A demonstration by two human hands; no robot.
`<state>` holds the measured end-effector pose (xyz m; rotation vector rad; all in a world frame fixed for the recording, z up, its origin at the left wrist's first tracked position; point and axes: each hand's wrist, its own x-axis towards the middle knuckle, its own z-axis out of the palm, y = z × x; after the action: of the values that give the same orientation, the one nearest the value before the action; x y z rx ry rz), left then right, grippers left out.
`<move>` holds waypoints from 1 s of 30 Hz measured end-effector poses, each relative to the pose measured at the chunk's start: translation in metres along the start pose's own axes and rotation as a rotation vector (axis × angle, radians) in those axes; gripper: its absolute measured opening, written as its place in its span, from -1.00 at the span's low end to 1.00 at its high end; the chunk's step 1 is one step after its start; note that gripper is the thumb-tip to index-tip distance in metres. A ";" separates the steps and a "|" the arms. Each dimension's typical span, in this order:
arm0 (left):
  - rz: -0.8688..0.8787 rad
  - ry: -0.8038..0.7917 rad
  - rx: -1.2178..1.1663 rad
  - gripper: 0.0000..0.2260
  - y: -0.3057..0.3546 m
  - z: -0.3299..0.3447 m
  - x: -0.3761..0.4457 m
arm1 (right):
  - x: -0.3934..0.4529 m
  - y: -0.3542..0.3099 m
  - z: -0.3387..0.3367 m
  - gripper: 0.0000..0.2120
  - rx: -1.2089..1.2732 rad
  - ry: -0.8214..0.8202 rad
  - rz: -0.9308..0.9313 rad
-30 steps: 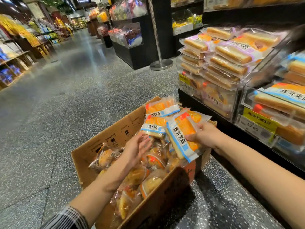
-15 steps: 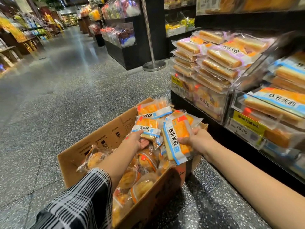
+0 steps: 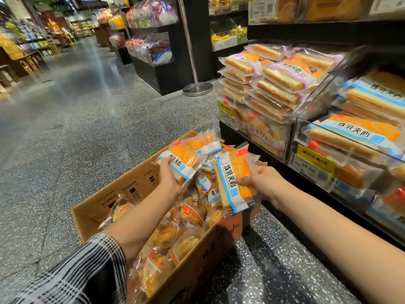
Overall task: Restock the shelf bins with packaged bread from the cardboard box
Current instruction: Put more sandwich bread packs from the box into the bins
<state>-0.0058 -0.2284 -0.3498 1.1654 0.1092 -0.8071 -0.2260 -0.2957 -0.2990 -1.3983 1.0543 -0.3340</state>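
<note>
- Since the earlier frame, the left hand [image 3: 169, 179] has gone from reaching to gripping a bread pack [image 3: 183, 161].
- Right hand [image 3: 262, 185] grasps another pack [image 3: 235, 178], both above the cardboard box [image 3: 135, 187] at lower centre.
- Shelf bins [image 3: 291, 128] at right look nearly full; the box holds many packs, so restocking is judged unfinished.

Below our fingers [image 3: 167, 160] we see the open brown cardboard box [image 3: 131, 189] on the speckled floor [image 3: 87, 132], clear plastic shelf bins [image 3: 291, 137] to their right, a chrome stanchion post [image 3: 192, 62] beyond.
</note>
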 end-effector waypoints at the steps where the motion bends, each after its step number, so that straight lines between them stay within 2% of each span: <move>1: -0.003 -0.035 0.008 -0.65 0.004 0.004 -0.004 | -0.003 -0.003 -0.001 -0.91 -0.001 0.001 -0.018; 5: -0.011 -0.110 0.065 -0.53 0.018 0.036 -0.027 | -0.017 -0.020 -0.011 -0.91 -0.095 0.040 -0.160; 9: 0.005 -0.146 0.080 -0.22 0.022 0.076 -0.036 | -0.033 -0.034 -0.032 -0.89 -0.132 0.140 -0.307; 10: -0.004 -0.152 0.080 -0.23 0.022 0.087 -0.042 | -0.038 -0.037 -0.038 -0.88 -0.125 0.155 -0.332; 13: 0.015 -0.121 -0.047 -0.59 0.018 0.120 -0.086 | -0.052 -0.046 -0.063 -0.87 -0.111 0.228 -0.390; 16: 0.006 -0.025 -0.173 -0.68 -0.008 0.136 -0.119 | -0.066 -0.054 -0.093 -0.80 -0.238 0.421 -0.495; 18: 0.022 -0.040 -0.182 -0.69 -0.026 0.143 -0.129 | -0.078 -0.056 -0.109 -0.78 -0.273 0.535 -0.573; 20: 0.062 -0.096 -0.132 -0.61 -0.037 0.152 -0.139 | -0.090 -0.054 -0.121 -0.73 -0.251 0.537 -0.633; 22: 0.155 -0.162 -0.011 -0.57 -0.043 0.159 -0.147 | -0.099 -0.050 -0.126 -0.66 -0.159 0.470 -0.669; 25: 0.179 -0.367 0.131 -0.58 -0.042 0.165 -0.160 | -0.103 -0.040 -0.130 -0.58 -0.198 0.510 -0.635; 26: 0.145 -0.428 0.150 -0.51 -0.040 0.165 -0.163 | -0.103 -0.037 -0.130 -0.57 -0.213 0.529 -0.632; 28: 0.070 -0.542 0.187 -0.23 -0.036 0.166 -0.166 | -0.102 -0.036 -0.132 -0.51 -0.215 0.577 -0.610; 30: 0.041 -0.613 0.193 -0.13 -0.036 0.166 -0.167 | -0.104 -0.039 -0.135 -0.46 -0.333 0.698 -0.595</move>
<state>-0.2017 -0.2901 -0.2289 1.0480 -0.5072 -1.1224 -0.3693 -0.3118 -0.1996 -1.9538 1.2620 -1.1893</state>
